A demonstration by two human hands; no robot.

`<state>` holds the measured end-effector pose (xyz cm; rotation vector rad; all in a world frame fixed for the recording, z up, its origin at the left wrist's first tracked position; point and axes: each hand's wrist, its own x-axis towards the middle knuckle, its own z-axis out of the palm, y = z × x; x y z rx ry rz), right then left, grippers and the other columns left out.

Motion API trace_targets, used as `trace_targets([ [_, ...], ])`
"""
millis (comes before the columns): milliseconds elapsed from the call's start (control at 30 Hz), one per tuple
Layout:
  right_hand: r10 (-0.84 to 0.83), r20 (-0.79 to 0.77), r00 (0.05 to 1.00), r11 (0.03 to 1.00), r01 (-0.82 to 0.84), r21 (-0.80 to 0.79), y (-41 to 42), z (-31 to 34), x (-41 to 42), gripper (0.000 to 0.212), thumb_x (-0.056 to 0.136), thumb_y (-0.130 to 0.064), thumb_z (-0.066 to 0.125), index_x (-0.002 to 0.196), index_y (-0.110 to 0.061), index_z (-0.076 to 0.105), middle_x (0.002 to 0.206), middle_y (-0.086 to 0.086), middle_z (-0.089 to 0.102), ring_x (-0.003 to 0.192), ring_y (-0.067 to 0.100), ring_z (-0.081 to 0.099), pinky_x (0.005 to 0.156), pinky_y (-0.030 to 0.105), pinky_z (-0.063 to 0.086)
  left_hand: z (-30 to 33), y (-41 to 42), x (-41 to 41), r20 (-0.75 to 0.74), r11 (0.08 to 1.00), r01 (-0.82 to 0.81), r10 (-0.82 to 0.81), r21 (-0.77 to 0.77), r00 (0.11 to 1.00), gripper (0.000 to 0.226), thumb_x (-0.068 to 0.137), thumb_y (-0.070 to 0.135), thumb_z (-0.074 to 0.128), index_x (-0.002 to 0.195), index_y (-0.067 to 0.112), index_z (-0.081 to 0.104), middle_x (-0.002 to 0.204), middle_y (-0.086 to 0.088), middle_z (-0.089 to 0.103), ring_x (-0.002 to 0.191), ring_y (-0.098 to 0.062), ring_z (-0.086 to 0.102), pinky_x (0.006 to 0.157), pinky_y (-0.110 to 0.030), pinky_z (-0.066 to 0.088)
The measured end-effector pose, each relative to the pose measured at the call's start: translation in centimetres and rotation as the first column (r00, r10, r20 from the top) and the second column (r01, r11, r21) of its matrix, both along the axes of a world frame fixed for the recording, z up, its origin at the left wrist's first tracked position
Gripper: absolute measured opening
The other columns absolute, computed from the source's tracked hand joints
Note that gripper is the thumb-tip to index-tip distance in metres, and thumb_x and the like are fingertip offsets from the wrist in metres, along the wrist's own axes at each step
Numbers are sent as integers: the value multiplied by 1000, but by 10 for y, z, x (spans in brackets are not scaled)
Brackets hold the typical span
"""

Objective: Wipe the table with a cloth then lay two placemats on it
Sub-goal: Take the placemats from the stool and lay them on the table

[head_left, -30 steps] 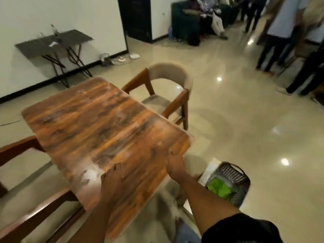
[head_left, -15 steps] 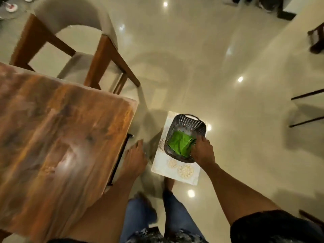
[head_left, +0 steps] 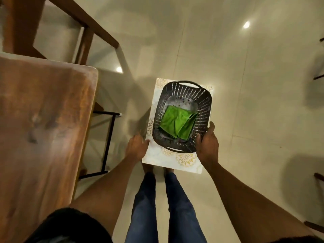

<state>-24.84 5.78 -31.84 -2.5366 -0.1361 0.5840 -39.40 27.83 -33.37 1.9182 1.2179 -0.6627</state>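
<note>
- A folded green cloth lies in a dark perforated basket standing on patterned placemats on the floor, right of the wooden surface.
- The right hand curls its fingers around the basket's near right rim.
- The left hand, fingers extended, touches the placemats' left edge.
- The cloth looks soft and light; pinch a fold. The placemats look thin and stiff; lift by an edge.

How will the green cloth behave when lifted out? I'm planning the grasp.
The green cloth lies folded with soft creases in the basket, so it is probably floppy and may unfold when lifted. It looks light, unlikely to slip.
</note>
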Motion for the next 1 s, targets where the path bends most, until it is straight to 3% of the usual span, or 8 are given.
trace_targets([
  [300, -282, 82, 956, 959, 280, 34, 9, -52, -11, 40, 104, -5, 49, 144, -11, 50, 110, 13, 74, 93, 38, 65, 68, 26, 22, -76, -8, 7, -110, 933, -297, 280, -201, 954, 97, 91, 29, 87, 165, 7, 29, 162, -20, 47, 145, -41, 50, 112, -42, 45],
  [400, -329, 70, 942, 944, 326, 47, 10, -53, -11, 35, 104, -3, 49, 137, -10, 58, 117, 10, 74, 101, 38, 65, 74, 26, 27, -73, -9, 10, -107, 914, -377, 365, -149, 925, 84, 90, 27, 88, 154, -1, 41, 152, -23, 54, 135, -39, 56, 102, -40, 50],
  [533, -371, 107, 922, 927, 362, 98, -6, -45, -7, 36, 101, -4, 55, 135, -10, 64, 120, 12, 75, 108, 40, 67, 90, 37, 46, -58, -2, 12, -39, 904, -401, 400, -147, 916, 32, 87, 16, 89, 103, 2, 65, 108, -15, 70, 91, -26, 65, 65, -26, 48],
  [600, -406, 167, 898, 912, 388, 133, -25, -39, -5, 34, 101, -10, 56, 133, -7, 66, 121, 16, 75, 110, 42, 68, 96, 44, 50, -43, 6, 11, 57, 882, -423, 443, -210, 895, 12, 89, 4, 84, 98, 8, 77, 107, -14, 79, 82, -25, 73, 68, -29, 59],
  [700, -475, 234, 849, 878, 440, 185, -59, -30, -3, 34, 98, -13, 57, 129, -3, 67, 119, 19, 74, 110, 40, 68, 95, 45, 51, -15, 20, 16, 237, 877, -422, 472, -230, 849, 24, 94, -3, 75, 96, 20, 82, 100, -7, 82, 85, -26, 79, 83, -52, 67],
  [800, -540, 239, 807, 841, 506, 191, -85, -27, -4, 33, 94, -11, 58, 124, -4, 68, 113, 18, 75, 105, 39, 69, 92, 45, 53, 20, 37, 24, 400, 917, -372, 398, -144, 826, 22, 103, -1, 65, 105, 16, 78, 87, 5, 76, 70, -9, 74, 70, -35, 65],
  [900, -558, 230, 797, 829, 528, 182, -91, -27, -10, 36, 92, -14, 57, 124, -4, 69, 113, 19, 75, 105, 40, 69, 94, 48, 54, 55, 54, 31, 541, 948, -291, 177, 131, 822, 21, 104, 8, 65, 118, 10, 80, 108, 2, 78, 87, -16, 75, 73, -30, 61],
  [1000, -549, 189, 814, 834, 521, 181, -78, -31, -17, 34, 93, -9, 58, 125, -2, 68, 115, 19, 75, 106, 39, 69, 96, 45, 52, 76, 71, 40, 619, 888, -330, 68, 320, 783, 23, 103, 8, 66, 120, -4, 77, 117, -15, 80, 85, -17, 75, 62, -8, 49],
])
